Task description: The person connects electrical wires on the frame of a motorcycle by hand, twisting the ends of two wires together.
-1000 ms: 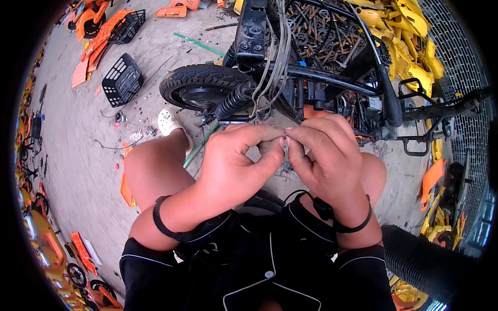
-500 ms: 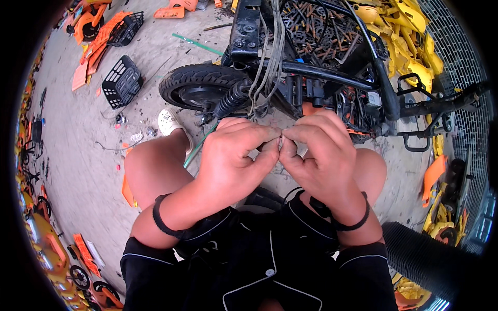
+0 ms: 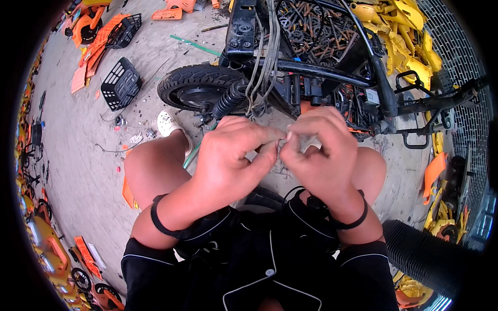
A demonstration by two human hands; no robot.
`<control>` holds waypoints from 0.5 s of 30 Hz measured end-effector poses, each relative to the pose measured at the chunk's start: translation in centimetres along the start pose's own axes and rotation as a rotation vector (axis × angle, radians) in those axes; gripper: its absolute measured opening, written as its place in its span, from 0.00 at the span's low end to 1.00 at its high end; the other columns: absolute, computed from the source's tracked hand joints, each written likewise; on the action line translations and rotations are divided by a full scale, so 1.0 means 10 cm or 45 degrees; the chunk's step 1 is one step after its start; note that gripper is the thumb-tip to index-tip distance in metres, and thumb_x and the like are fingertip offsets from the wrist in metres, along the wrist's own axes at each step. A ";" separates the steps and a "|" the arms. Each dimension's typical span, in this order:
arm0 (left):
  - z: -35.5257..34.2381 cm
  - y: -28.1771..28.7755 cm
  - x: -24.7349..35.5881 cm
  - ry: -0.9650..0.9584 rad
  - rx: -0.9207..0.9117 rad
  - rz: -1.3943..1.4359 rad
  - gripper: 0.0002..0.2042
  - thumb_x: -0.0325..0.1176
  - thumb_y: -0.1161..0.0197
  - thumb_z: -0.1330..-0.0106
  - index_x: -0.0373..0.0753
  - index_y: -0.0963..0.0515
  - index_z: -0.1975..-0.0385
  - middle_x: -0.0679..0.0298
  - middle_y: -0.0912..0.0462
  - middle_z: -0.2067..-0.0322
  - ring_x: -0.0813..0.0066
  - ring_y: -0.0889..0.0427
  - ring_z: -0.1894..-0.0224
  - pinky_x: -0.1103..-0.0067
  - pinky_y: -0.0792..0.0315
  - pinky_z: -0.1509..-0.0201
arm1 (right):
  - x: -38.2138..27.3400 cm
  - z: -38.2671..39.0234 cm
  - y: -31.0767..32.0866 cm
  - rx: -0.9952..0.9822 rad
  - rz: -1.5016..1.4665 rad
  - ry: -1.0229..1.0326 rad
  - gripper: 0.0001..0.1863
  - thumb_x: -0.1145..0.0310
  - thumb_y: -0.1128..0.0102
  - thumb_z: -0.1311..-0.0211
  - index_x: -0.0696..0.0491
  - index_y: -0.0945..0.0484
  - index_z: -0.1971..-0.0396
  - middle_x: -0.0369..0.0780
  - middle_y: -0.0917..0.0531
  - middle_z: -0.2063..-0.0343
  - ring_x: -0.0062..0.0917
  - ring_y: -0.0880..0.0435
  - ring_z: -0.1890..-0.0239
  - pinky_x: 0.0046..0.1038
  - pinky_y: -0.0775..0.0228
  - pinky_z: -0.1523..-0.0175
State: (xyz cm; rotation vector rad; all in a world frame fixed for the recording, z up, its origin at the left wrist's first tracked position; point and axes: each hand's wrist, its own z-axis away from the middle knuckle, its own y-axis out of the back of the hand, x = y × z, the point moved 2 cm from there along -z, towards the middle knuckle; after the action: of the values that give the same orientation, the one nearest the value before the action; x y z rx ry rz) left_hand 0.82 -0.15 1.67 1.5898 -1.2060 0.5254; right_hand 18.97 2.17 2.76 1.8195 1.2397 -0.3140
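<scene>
"Black metal makes up the bare vehicle frame (image 3: 321, 73) just beyond the two hands, doesn't it?"

"Yes, one frame. One tyred wheel (image 3: 194, 96) shows on it, beyond the left hand (image 3: 223, 158) and a little to its left, and one coil-sprung shock absorber (image 3: 228, 101) sits just past that hand's knuckles."

"How do the hands stand?"

"Both are raised, fingertips nearly meeting. The left hand's thumb and forefinger bend into a narrow pinch. The right hand (image 3: 327, 155) curls its thumb and forefinger into a ring, tips close together."

"Do they hold anything?"

"I cannot tell. Whatever may be between those tips is too small to make out."

"And the counts around them?"

"Two dark wristbands (image 3: 358, 223), one behind each hand. Two black crates (image 3: 122, 83), well apart from the left hand, out beyond it to the left. Two lengths of green strip (image 3: 194, 45): one just beside the left hand, one farther beyond it. One cream clog (image 3: 168, 125) in clear view, left of that hand."

"On the other side?"

"One ribbed black hose (image 3: 423, 254), right of the right hand and nearer the body. One orange panel (image 3: 434, 171), farther right."

"The heaps?"

"Beyond the right hand, one of rusty metal parts (image 3: 316, 31); farther right, one of yellow panels (image 3: 404, 44). Their pieces overlap too much to count."
</scene>
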 end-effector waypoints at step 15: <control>0.02 -0.04 -0.08 0.660 -0.047 0.856 0.10 0.29 0.34 0.25 0.32 0.15 0.51 0.61 0.12 0.65 0.79 0.15 0.60 0.81 0.21 0.55 | 0.16 -0.01 0.05 -0.505 -0.815 -0.763 0.12 0.67 0.34 0.27 0.58 0.16 0.51 0.38 0.13 0.60 0.25 0.15 0.57 0.27 0.24 0.50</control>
State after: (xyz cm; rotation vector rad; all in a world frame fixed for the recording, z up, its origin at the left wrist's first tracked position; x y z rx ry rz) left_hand 0.79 0.00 0.77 0.8926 -1.3047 1.2477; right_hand 20.09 3.22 2.03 0.8567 1.2910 -0.8325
